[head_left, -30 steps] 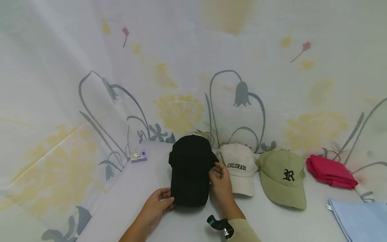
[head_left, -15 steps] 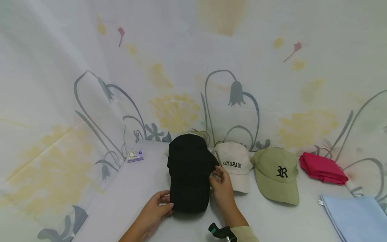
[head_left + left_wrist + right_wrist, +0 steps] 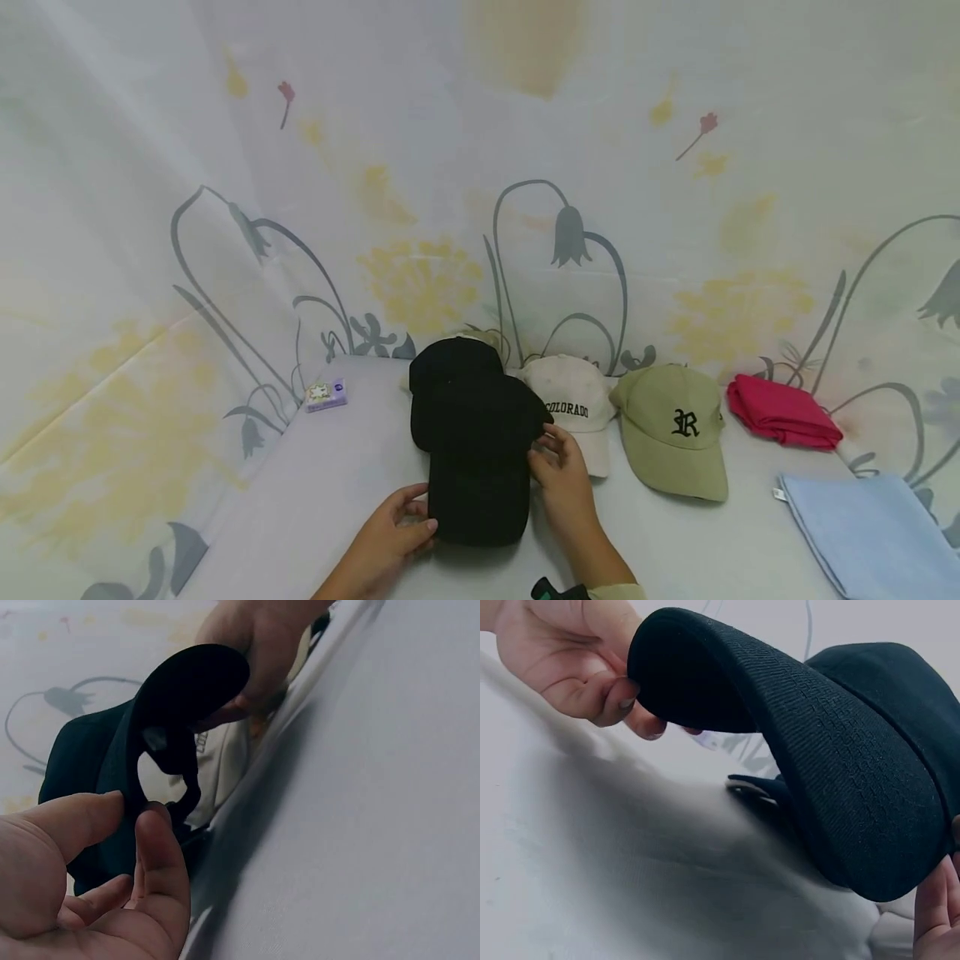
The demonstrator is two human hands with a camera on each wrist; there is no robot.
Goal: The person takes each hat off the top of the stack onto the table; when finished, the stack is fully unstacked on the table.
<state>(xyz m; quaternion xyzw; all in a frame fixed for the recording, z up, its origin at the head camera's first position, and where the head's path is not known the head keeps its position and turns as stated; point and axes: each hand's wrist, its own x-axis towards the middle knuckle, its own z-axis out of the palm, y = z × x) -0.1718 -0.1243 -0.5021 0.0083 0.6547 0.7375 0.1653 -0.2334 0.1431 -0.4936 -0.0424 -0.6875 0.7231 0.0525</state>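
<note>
A black baseball cap [image 3: 480, 483] is held in both hands, brim toward me, above the table; the right wrist view shows its stitched brim [image 3: 832, 757] close up. My left hand [image 3: 390, 533] pinches the brim's left edge between thumb and fingers, as the left wrist view also shows. At the cap's right side, my right hand [image 3: 566, 483] grips the edge near where crown and brim meet. Directly behind stands a second black cap [image 3: 453, 358], mostly covered by the held one. Right of it sits a cream cap [image 3: 566, 383] lettered COLORADO, partly hidden behind my right hand.
An olive cap [image 3: 671, 433] with a black letter R stands right of the cream one. Farther right lie a folded red cloth [image 3: 780, 412] and a folded light blue cloth [image 3: 870, 533]. A small purple packet [image 3: 326, 395] is at the back left, before the patterned curtain [image 3: 420, 167].
The held black cap has come toward me and slightly right of the black cap behind, so more of that one shows. Both hands keep their grip; the view has turned slightly right.
</note>
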